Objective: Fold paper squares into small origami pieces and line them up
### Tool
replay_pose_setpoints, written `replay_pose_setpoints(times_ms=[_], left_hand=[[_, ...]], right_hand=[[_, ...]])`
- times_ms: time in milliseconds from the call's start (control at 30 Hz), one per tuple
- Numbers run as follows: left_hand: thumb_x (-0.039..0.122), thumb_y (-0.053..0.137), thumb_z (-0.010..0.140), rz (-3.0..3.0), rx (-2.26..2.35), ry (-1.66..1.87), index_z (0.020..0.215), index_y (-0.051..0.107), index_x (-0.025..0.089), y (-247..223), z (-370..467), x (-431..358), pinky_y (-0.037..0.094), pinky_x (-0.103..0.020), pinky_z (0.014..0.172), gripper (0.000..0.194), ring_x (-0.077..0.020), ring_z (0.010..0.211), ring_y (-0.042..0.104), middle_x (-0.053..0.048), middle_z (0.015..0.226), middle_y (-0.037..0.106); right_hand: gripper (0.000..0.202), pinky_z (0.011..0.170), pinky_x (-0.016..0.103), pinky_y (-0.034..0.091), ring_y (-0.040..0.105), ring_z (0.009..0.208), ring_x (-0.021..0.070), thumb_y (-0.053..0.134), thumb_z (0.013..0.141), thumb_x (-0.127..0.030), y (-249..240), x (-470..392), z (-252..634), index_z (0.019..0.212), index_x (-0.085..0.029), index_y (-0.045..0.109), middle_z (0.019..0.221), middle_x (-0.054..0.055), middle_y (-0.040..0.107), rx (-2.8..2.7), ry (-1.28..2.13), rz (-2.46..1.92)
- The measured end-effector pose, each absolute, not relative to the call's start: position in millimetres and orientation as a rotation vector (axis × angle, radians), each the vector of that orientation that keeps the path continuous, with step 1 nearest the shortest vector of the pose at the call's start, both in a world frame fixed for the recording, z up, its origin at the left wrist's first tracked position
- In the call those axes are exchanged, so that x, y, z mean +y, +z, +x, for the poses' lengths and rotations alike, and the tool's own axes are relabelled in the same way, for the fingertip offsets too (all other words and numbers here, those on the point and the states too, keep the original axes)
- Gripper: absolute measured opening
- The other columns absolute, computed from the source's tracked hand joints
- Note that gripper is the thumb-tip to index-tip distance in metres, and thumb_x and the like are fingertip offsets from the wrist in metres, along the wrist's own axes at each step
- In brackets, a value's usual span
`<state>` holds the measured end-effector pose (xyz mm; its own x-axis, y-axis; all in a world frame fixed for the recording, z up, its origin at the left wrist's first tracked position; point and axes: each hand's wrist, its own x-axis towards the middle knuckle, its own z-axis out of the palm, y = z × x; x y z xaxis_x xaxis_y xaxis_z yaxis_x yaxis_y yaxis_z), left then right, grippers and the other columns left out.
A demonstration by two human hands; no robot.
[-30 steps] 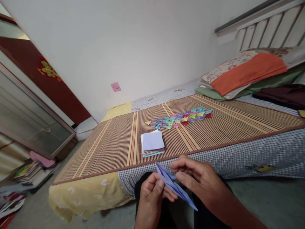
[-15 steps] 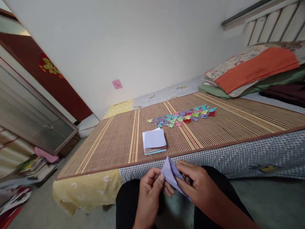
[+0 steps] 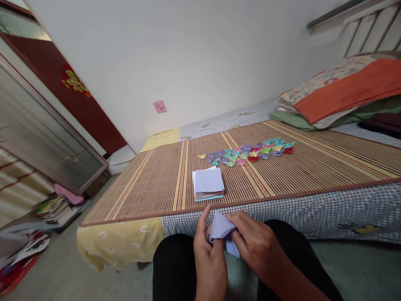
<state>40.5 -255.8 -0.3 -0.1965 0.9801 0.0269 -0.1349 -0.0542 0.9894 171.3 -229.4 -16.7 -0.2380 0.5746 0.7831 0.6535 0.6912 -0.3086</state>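
Note:
A partly folded sheet of lavender origami paper (image 3: 222, 226) is held between both hands, above my lap and in front of the bed's edge. My left hand (image 3: 209, 255) has its thumb tucked against the paper's folded layer, its index finger pointing up beside it. On the other side, my right hand (image 3: 250, 238) pinches the paper's right edge between thumb and fingers. Just beyond them lies a stack of square paper (image 3: 209, 180), a lavender sheet on top. Farther back, small folded paper pieces (image 3: 241, 154) in several colours stand in rows.
A striped bamboo mat (image 3: 150, 179) covers the bed. Folded bedding (image 3: 347, 92) is piled at the far right. A pink note (image 3: 159, 107) is stuck on the wall. On the floor at left are books (image 3: 53, 209) beside a glass-fronted cabinet (image 3: 75, 154).
The lavender paper has been turned and its layer bent over my left thumb. My left index finger has lifted upright. The whole view has shifted slightly.

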Motion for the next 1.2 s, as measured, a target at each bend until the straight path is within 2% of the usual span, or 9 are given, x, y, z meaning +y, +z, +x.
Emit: replay_pose_setpoints(times_ms=[100,267,400,567,700,867,967,1067,1200], left_hand=[[0.022,0.069,0.083,1.055,1.187,1.469,0.137,0.064,0.019,-2,36,-254,0.057,-0.031,0.079,0.055,-0.0259,0.096,0.073,-0.013,0.12,0.077],[0.021,0.068,0.082,1.142,1.177,1.52,0.109,0.082,0.02,-4,33,-255,0.054,-0.035,0.093,0.03,-0.029,0.107,0.071,-0.01,0.114,0.079],[0.027,0.07,0.084,1.091,1.138,1.487,0.099,0.083,0.017,-4,31,-257,0.058,-0.033,0.079,0.023,-0.0275,0.089,0.075,-0.01,0.096,0.081],[0.03,0.068,0.087,1.217,1.17,1.441,0.108,0.082,0.019,2,28,-261,0.056,-0.033,0.087,0.027,-0.0282,0.101,0.073,-0.01,0.11,0.08],[0.025,0.061,0.09,1.491,1.263,1.429,0.122,0.077,0.022,4,24,-267,0.051,-0.036,0.103,0.036,-0.029,0.117,0.068,-0.01,0.126,0.075],[0.03,0.067,0.086,1.597,1.197,1.366,0.13,0.073,0.022,3,24,-275,0.045,-0.043,0.111,0.046,-0.0357,0.133,0.056,-0.013,0.138,0.068],[0.038,0.074,0.084,1.369,1.101,1.379,0.134,0.069,0.02,3,30,-274,0.053,-0.039,0.1,0.053,-0.0343,0.121,0.064,-0.015,0.131,0.07],[0.036,0.082,0.08,1.07,1.054,1.421,0.148,0.053,0.021,5,34,-266,0.055,-0.026,0.072,0.075,-0.0201,0.08,0.071,-0.006,0.091,0.076],[0.039,0.09,0.069,0.963,1.098,1.364,0.089,0.075,0.013,9,32,-255,0.046,-0.02,0.054,0.036,-0.0115,0.056,0.057,-0.001,0.066,0.067]], right_hand=[[0.028,0.064,0.031,0.053,0.068,0.073,0.0227,0.044,0.091,0.001,-16,-230,173,0.097,-0.016,0.064,0.079,0.006,0.066,-1.893,-0.067,-0.977],[0.037,0.077,0.027,0.056,0.07,0.091,0.0202,0.043,0.09,0.002,-8,-233,174,0.112,-0.019,0.064,0.098,0.008,0.068,-1.739,0.106,-0.914],[0.035,0.084,0.023,0.055,0.069,0.096,0.0161,0.045,0.095,-0.001,-2,-239,176,0.11,-0.024,0.067,0.1,0.004,0.068,-1.63,0.269,-0.822],[0.025,0.076,0.023,0.056,0.071,0.09,0.0164,0.049,0.097,-0.014,3,-245,187,0.101,-0.024,0.071,0.097,0.003,0.071,-1.547,0.592,-0.862],[0.025,0.061,0.024,0.053,0.065,0.066,0.0156,0.051,0.101,-0.034,5,-245,190,0.104,-0.02,0.07,0.072,0.0,0.067,-1.332,0.984,-0.947],[0.029,0.061,0.026,0.054,0.066,0.068,0.0177,0.073,0.085,-0.044,-1,-237,187,0.093,-0.017,0.068,0.075,0.002,0.069,-1.203,1.205,-0.996],[0.027,0.059,0.026,0.052,0.062,0.065,0.0171,0.074,0.083,-0.044,-2,-236,189,0.083,-0.017,0.066,0.069,0.001,0.065,-1.203,1.169,-1.012],[0.025,0.058,0.026,0.05,0.059,0.063,0.016,0.07,0.086,-0.042,0,-239,191,0.08,-0.018,0.065,0.069,0.0,0.063,-1.276,1.117,-1.014],[0.023,0.057,0.025,0.047,0.057,0.062,0.0155,0.065,0.09,-0.039,7,-243,190,0.079,-0.019,0.065,0.067,-0.001,0.06,-1.379,1.152,-0.986]])
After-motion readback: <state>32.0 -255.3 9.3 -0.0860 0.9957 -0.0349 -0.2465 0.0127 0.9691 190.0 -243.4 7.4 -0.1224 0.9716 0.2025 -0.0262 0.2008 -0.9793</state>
